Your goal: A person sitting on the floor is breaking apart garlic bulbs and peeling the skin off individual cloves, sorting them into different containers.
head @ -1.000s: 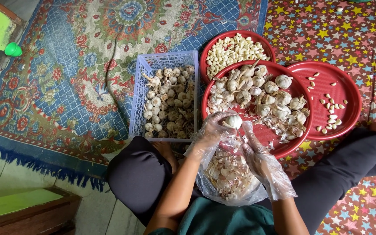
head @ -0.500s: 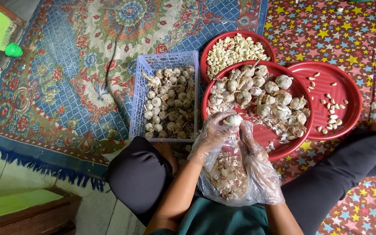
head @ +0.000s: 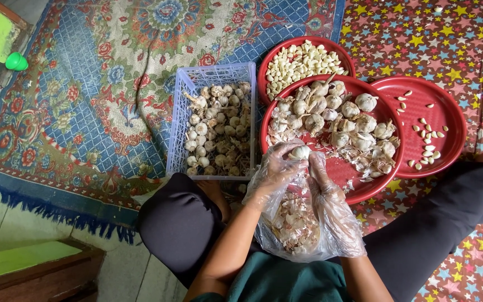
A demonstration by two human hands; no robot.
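Note:
Both my hands wear thin clear plastic gloves. My left hand (head: 275,173) and my right hand (head: 325,184) together grip one white garlic bulb (head: 300,152) over the near edge of the middle red tray (head: 359,193). That tray holds several whole garlic bulbs (head: 336,120) and loose skins. Below my hands, in my lap, a clear plastic bag (head: 294,223) holds papery garlic skins.
A lilac plastic crate (head: 188,84) of garlic heads and scraps stands to the left on a patterned rug (head: 102,84). A far red bowl (head: 339,47) holds peeled cloves. A right red plate (head: 448,112) carries scattered cloves. My legs in dark trousers (head: 177,223) flank the bag.
My hands stay over the tray edge, turning the garlic bulb between the fingers. The bag hangs a little lower in my lap. The trays and crate have not moved.

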